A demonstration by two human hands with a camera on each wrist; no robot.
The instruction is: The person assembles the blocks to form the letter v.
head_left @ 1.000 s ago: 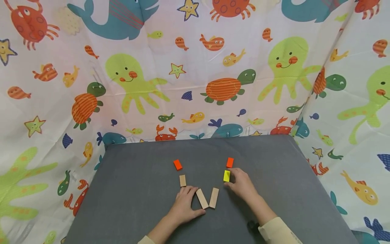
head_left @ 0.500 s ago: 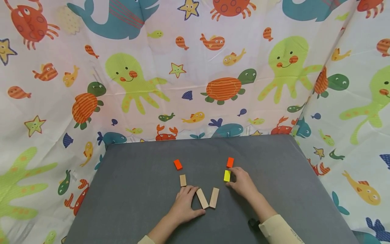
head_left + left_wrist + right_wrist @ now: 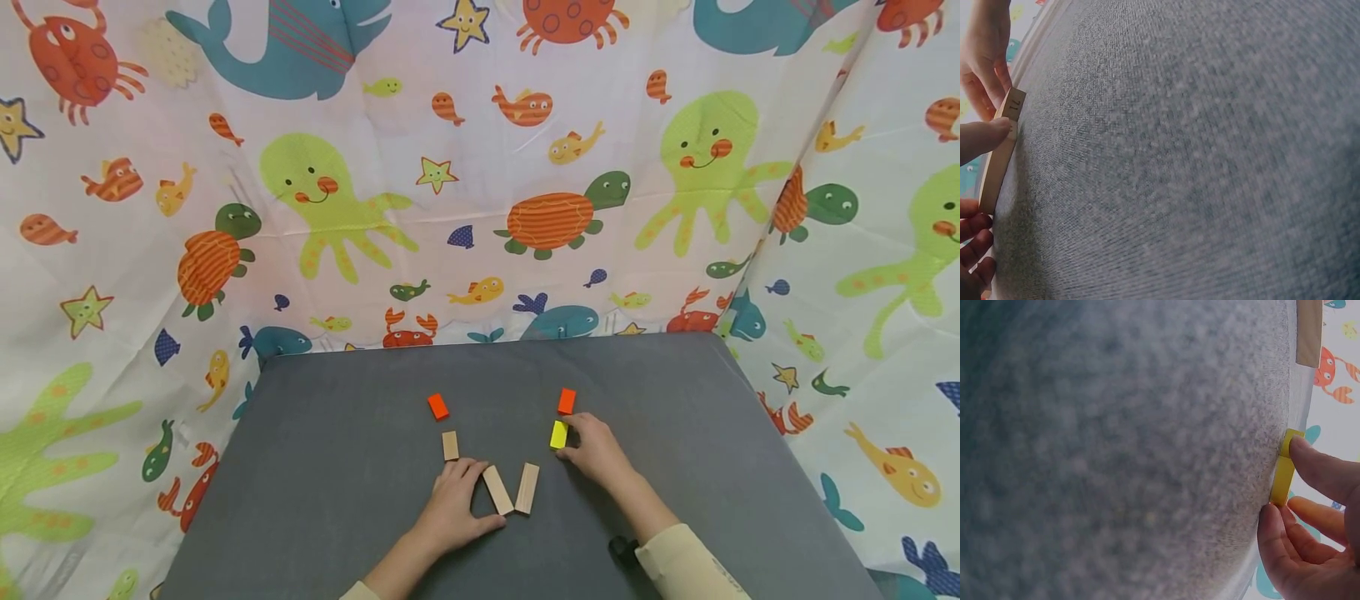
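Note:
My left hand point(image 3: 452, 508) spans a long plain wooden block point(image 3: 497, 490), thumb at its near end and fingertips at its far end. The left wrist view shows the side of that block point(image 3: 997, 175) between thumb and fingers, low on the cloth. A second long wooden block point(image 3: 527, 489) leans the other way beside it, their near ends together in a V. My right hand point(image 3: 597, 450) pinches a small yellow block point(image 3: 558, 434) end to end; the right wrist view shows its thumb on one end of the yellow block point(image 3: 1282, 478).
An orange block point(image 3: 566, 402) lies just beyond the yellow one. On the left, a short wooden block point(image 3: 450, 446) lies beyond my left fingertips, with another orange block point(image 3: 438, 407) farther back. A grey cloth point(image 3: 337, 467) covers the table; a patterned curtain point(image 3: 465, 242) hangs behind.

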